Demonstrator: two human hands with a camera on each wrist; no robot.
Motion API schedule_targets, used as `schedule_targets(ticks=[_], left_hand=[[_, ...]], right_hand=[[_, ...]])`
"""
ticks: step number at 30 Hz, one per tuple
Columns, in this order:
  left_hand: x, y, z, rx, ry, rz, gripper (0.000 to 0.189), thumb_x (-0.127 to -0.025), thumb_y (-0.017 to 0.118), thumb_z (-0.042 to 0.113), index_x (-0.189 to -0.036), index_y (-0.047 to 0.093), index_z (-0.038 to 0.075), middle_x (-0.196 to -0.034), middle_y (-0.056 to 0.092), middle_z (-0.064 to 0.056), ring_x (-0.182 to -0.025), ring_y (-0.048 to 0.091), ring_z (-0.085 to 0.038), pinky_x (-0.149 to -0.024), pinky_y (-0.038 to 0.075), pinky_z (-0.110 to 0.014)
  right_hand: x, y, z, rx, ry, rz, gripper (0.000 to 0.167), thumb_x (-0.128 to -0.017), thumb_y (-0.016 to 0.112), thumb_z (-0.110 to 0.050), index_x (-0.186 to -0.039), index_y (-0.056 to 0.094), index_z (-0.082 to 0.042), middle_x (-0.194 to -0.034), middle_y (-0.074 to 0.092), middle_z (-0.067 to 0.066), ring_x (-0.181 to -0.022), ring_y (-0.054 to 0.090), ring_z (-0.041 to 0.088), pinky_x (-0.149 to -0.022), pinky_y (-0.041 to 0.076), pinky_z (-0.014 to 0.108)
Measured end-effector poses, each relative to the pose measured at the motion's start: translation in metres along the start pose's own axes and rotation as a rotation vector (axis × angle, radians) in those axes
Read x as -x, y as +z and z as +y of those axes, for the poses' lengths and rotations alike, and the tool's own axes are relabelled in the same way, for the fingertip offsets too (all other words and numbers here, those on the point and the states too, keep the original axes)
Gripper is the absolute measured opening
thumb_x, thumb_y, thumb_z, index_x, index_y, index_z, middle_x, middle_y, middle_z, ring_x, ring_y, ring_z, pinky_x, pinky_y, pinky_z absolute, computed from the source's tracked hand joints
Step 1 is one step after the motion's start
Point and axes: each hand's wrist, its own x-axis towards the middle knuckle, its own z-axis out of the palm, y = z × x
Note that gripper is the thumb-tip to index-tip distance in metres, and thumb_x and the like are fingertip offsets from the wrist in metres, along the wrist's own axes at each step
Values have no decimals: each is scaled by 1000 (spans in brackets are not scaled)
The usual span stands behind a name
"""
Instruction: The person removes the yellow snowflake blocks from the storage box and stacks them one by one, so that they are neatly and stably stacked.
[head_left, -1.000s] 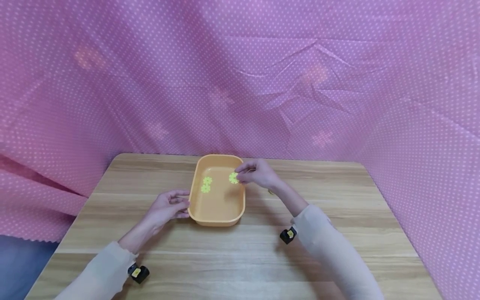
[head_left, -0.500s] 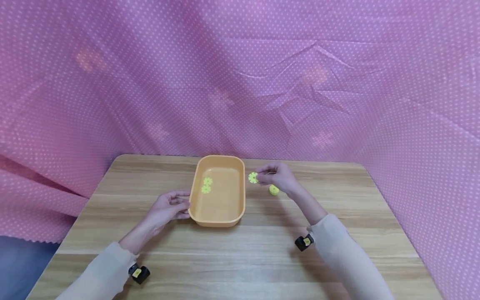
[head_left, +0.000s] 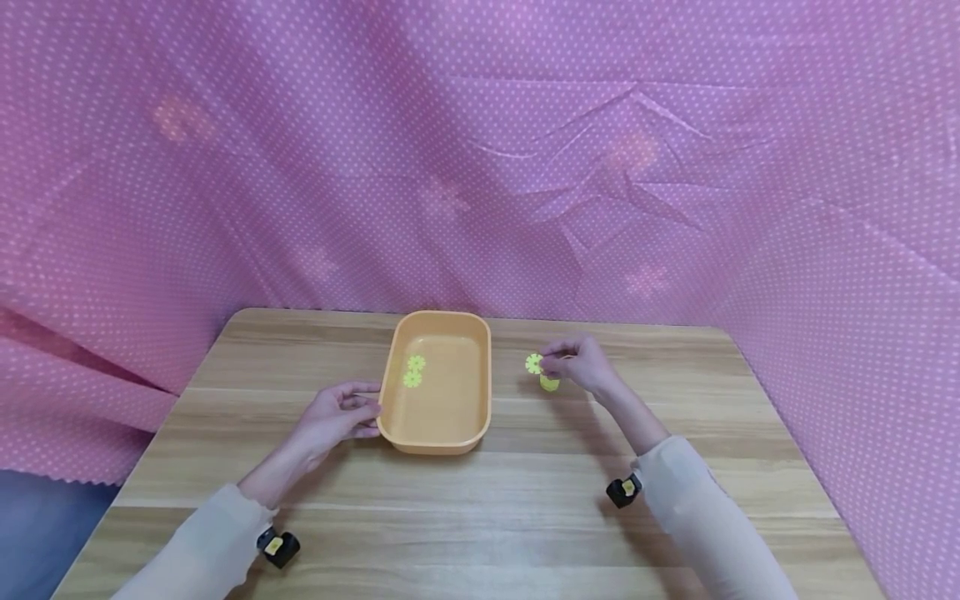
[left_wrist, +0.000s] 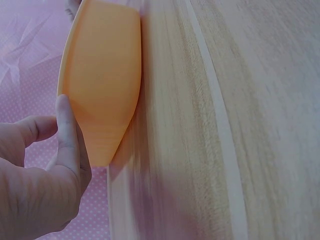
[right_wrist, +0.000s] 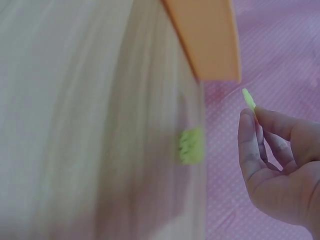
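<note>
Thumb and fingertips of my right hand pinch a yellow snowflake disc, seen edge-on in the right wrist view. Just below it on the table stands a short stack of similar yellow discs, partly covered by the hand in the head view. My left hand rests at the left side of an orange tray, its fingers fairly straight and a fingertip against the rim in the left wrist view. Two yellow discs lie side by side on the tray's floor, toward its left.
The wooden table has rounded far corners and ends at a pink polka-dot cloth hanging behind and on both sides. Each wrist wears a small black camera.
My right hand has moved right, carrying the pinched disc from over the tray to just above the stack. The left hand and the tray have stayed in place.
</note>
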Motion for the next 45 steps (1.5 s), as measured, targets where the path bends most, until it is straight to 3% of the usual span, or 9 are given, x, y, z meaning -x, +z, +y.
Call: schedule_targets(ticks=[10,16,25,35,45], left_hand=[[0,0,-1,5,-6,-10,51,-104,61,1,-150,44,-10,-116,67,-15,-88,74,-14,-85,70,-26],[0,-1,0,9,-5,-12,52,-103,62,1,-151,43,-10,-116,66,-16,-88,74,-14,-85,70,-26],[1,-1,1,9,0,-18,52,-103,61,0,-151,43,-11,-117,66,-17,-89,74,-16,-85,70,-26],[1,-1,0,12,1,-15,51,-103,61,0,-151,43,-10,-116,67,-16,-89,74,-15,-85,70,-26],[1,0,-1,9,-6,-6,51,-103,61,0,-150,44,-10,-117,67,-17,-89,75,-16,-85,70,-26]], right_hand=[[-3,-12,26,34,58,49,30,-94,73,5,-120,68,17,-97,80,16,-76,74,9,-80,71,29],[-6,-15,35,38,101,54,31,-94,75,2,-122,69,14,-95,80,10,-73,72,7,-72,69,19],[-7,-15,41,10,109,41,34,-94,73,4,-124,66,16,-87,78,3,-71,71,7,-72,69,19],[-7,-16,45,-14,102,15,34,-94,73,4,-123,64,20,-92,80,9,-70,72,9,-68,69,21],[-6,-18,49,28,90,5,33,-95,73,2,-122,65,20,-91,81,8,-72,73,8,-69,69,21]])
